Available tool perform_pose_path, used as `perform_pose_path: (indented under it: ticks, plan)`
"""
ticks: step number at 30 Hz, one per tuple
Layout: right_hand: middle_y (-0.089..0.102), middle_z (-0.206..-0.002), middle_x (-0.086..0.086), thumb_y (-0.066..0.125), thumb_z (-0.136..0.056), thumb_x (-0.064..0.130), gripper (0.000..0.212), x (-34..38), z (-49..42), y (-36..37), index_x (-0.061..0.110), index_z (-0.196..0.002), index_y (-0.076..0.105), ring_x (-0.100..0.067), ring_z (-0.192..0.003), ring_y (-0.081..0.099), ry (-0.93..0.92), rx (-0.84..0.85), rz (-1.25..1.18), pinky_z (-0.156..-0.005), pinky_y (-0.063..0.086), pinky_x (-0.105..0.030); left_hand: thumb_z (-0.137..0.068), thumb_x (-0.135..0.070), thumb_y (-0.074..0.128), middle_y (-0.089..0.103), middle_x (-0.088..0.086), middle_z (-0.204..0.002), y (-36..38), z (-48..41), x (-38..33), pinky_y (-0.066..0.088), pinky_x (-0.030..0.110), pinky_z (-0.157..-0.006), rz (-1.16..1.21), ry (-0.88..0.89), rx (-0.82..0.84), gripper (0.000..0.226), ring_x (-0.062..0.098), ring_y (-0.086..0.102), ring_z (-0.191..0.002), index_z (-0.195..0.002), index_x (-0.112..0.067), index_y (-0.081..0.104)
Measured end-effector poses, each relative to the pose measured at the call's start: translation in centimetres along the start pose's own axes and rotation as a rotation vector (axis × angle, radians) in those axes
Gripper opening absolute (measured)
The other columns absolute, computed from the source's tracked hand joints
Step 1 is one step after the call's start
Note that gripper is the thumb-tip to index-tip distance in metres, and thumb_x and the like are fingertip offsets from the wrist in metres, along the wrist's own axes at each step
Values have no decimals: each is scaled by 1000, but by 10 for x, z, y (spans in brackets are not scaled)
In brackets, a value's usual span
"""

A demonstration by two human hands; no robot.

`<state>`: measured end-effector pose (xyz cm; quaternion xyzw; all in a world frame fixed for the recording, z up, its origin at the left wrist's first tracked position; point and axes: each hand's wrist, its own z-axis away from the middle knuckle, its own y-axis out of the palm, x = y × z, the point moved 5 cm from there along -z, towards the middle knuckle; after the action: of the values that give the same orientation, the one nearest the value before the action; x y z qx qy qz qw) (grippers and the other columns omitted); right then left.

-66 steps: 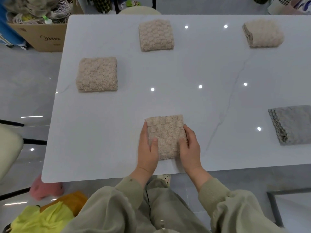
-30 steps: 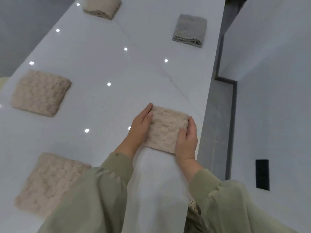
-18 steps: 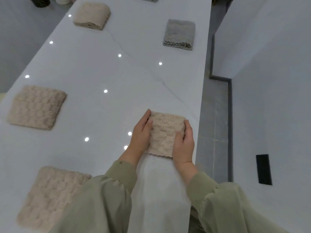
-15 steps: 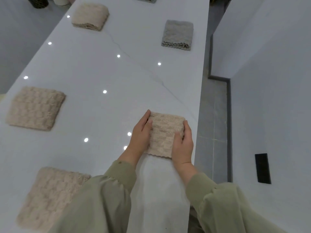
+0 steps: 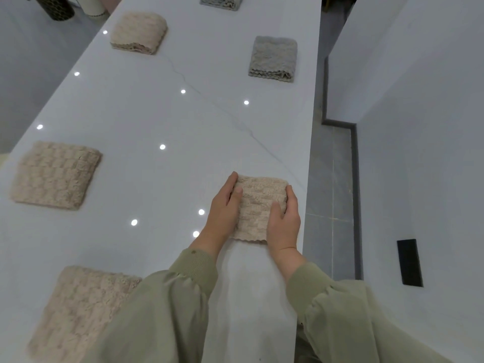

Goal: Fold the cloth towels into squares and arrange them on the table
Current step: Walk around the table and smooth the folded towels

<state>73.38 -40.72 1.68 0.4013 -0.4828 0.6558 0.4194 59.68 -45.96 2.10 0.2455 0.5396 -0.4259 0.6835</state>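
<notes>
1. One folded beige towel [image 5: 258,208] lies on the white tabletop [image 5: 157,113], close to its right edge and toward the near end. Its scalloped edge faces the near side.
2. Two hands hold it. The left hand [image 5: 222,213] lies along its left side with the thumb on top. The right hand [image 5: 284,221] curls round its right side, thumb also on top. Each grip is closed on this towel.
3. Two olive-green sleeves, the left sleeve [image 5: 167,310] and the right sleeve [image 5: 348,318], cover the forearms.
4. Three more folded beige squares rest well apart: the near-left towel [image 5: 78,310], the mid-left towel [image 5: 55,175] and the far beige towel [image 5: 138,32].
5. Two folded grey ones lie far right: the grey towel [image 5: 273,58] and the farthest grey towel [image 5: 220,1], cut by the frame.
6. Past the far left corner stand two containers, the dark container [image 5: 56,7] and the white container [image 5: 93,6].
</notes>
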Motion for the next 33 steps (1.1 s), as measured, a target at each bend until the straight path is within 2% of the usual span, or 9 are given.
perform_pose_path:
  ticks: [3,7,10,12,17,19,21,28,33]
  plan:
    - [37,-148,4,45,-96,11,52,1,-3,3,15,-146,31,-3,-132,34,5,-7,-8,-102,25,-9,-101,-20,40,35,-4,-150,3,-5,-2,23,11,-105,0,5,2,45,6,30,-137,-145,-13,34]
    - [38,-147,2,44,-96,11,51,3,-12,3,14,-146,32,-8,-134,35,2,-25,5,-100,25,-8,-101,-20,40,34,-3,-150,5,-13,-6,23,10,-104,-10,12,6,46,6,30,-137,-145,-12,33]
    - [39,-147,2,44,-97,12,51,5,-19,4,14,-146,31,-5,-130,35,5,-31,7,-90,22,5,-101,-22,40,34,-4,-150,6,-20,-9,22,12,-105,-9,10,12,46,5,30,-136,-145,-13,34]
    - [38,-147,1,44,-97,13,50,5,-20,4,13,-146,31,-5,-130,34,0,-28,3,-88,21,6,-101,-22,40,34,-4,-150,8,-22,-10,22,7,-102,-24,17,16,46,5,30,-136,-145,-12,34]
    - [35,-150,3,42,-98,15,50,0,-23,-5,13,-147,30,-8,-138,30,21,-37,-40,-107,24,-14,-100,-23,41,38,-7,-147,0,-20,-7,27,1,-97,32,4,-22,45,2,34,-133,-144,-15,37]
    - [32,-152,1,41,-99,18,50,-4,-26,-10,12,-147,28,-10,-140,28,36,-47,-66,-113,24,-22,-100,-22,40,40,-7,-145,-4,-18,-4,29,-4,-91,62,-11,-43,44,0,36,-129,-144,-14,38]
    - [32,-152,0,41,-100,19,50,-4,-27,-10,12,-148,28,-10,-140,28,32,-46,-59,-116,24,-28,-101,-22,40,41,-6,-145,-6,-17,-2,30,-4,-91,78,-24,-44,43,1,37,-129,-143,-14,38]
    - [38,-147,2,40,-98,16,47,9,-28,1,15,-145,32,-11,-136,34,7,-37,-19,-114,28,-29,-100,-24,42,40,-5,-146,5,-24,-9,27,16,-107,107,-37,-28,44,5,35,-133,-143,-13,39]
    - [38,-148,1,41,-98,17,48,6,-30,-1,14,-145,32,-12,-136,34,17,-41,-4,-114,29,-31,-100,-24,42,39,-5,-147,8,-25,-11,26,13,-105,83,-34,-18,44,4,34,-134,-143,-13,39]
